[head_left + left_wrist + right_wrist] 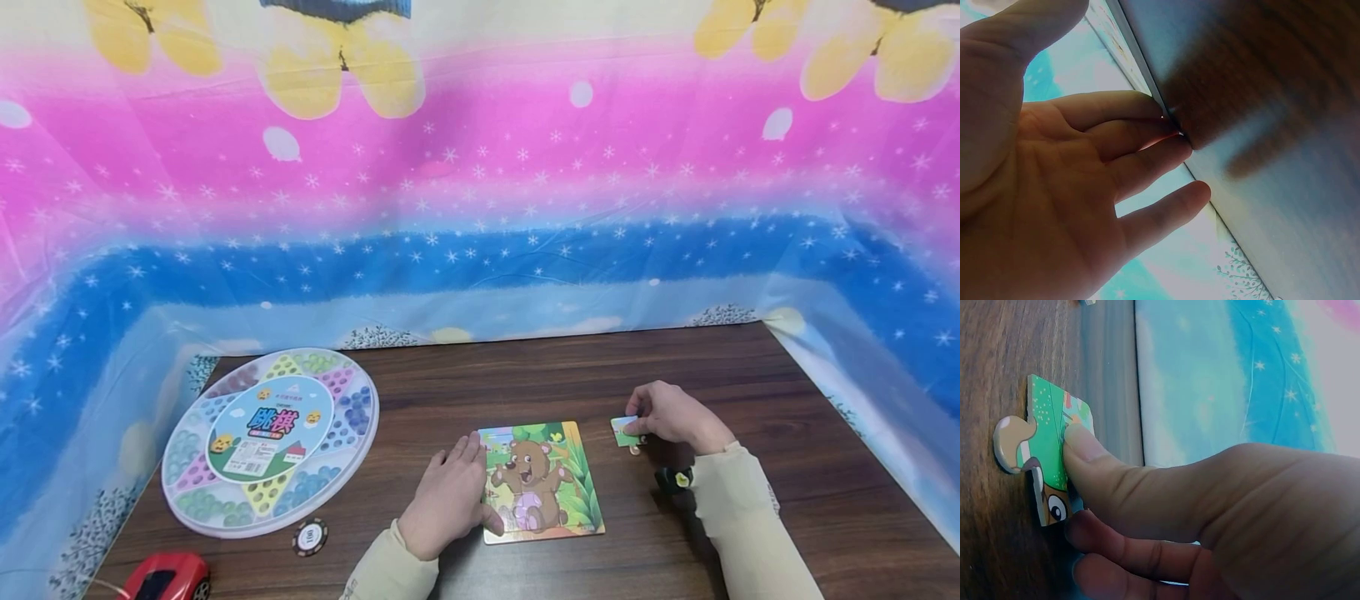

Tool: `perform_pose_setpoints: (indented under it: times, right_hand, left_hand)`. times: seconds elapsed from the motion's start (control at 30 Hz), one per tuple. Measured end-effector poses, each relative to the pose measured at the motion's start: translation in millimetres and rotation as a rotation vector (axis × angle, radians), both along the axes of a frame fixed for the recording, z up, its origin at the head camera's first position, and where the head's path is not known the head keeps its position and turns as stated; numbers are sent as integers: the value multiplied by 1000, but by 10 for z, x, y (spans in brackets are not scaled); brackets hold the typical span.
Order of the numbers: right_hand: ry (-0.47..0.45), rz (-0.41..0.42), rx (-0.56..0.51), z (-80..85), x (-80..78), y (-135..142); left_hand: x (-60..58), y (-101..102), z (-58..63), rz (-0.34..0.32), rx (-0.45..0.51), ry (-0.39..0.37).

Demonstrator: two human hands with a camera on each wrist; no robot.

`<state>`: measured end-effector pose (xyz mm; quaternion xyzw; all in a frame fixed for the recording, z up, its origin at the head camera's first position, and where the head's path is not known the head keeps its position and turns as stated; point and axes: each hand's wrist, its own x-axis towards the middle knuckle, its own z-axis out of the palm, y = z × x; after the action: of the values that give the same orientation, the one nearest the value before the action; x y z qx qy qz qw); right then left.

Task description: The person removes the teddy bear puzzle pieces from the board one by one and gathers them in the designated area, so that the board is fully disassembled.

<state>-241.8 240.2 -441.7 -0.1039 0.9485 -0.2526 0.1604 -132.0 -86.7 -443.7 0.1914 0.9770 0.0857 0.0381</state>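
A square jigsaw puzzle (534, 487) with a brown bear on it lies flat on the table. Along its left edge rests my left hand (448, 500), fingers straight, the thumb over the lower left corner. To the right of the puzzle, my right hand (675, 417) pinches a jigsaw piece (621, 431) by one side. In the right wrist view this piece (1047, 447) is green with a bear's eye and a brown tab, and the thumb (1085, 447) lies on its printed face. Fingers behind the piece are partly hidden.
At the left lies a round Chinese checkers set (270, 433) with coloured marbles. Near it are a black-and-white chip (310, 537) and a red toy car (167, 577). A small black object (672, 479) is beside the right cuff. Printed cloth (480, 250) surrounds the wooden table (465, 383).
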Motion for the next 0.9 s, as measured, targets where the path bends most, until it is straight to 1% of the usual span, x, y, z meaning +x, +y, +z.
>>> perform_pose_setpoints:
  times: [0.2, 0.5, 0.9]
  right_hand:
    - [-3, -6, 11, 6, -2, -13]
    - [1, 1, 16, -6, -3, -18]
    - [2, -1, 40, -11, 12, -25]
  left_hand:
    - [-2, -4, -5, 2, 4, -1]
    - [-7, -4, -13, 18, 15, -47]
    - [-13, -11, -35, 16, 8, -39]
